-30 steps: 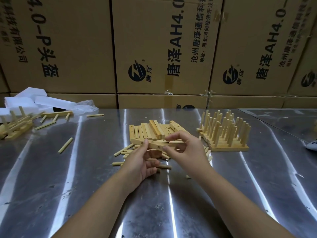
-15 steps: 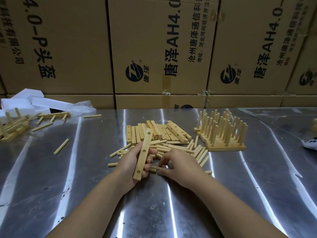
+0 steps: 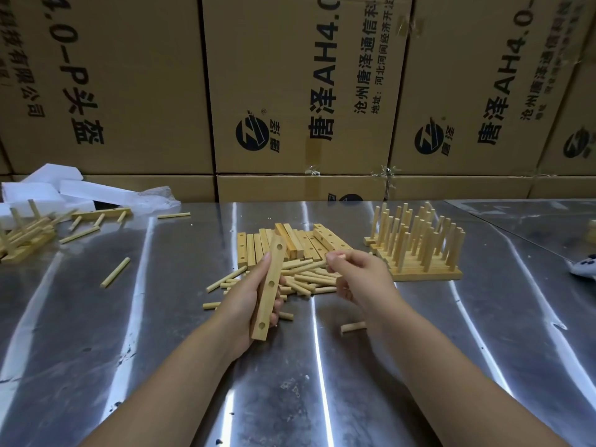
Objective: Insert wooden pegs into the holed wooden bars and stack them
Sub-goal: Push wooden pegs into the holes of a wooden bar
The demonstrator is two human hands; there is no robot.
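Pale three-holed bar (image 3: 269,287) held up just in front of the bar pile (image 3: 290,245).
The left hand (image 3: 245,301) grips it lengthwise; the right hand (image 3: 361,279), fingers curled, pinches a peg (image 3: 338,254) beside that pile.

Bkgd: stacked brown cardboard boxes (image 3: 129,91) fill the whole rear, w/ black Chinese print, round logos & tape at the seams. In front, a shiny metal table (image 3: 290,398), scuffed, w/ long bright light streaks. Far left: white foam blocks (image 3: 48,188) & crumpled clear plastic wrap (image 3: 158,198). A 2nd metal top (image 3: 532,217) adjoins at rear right.
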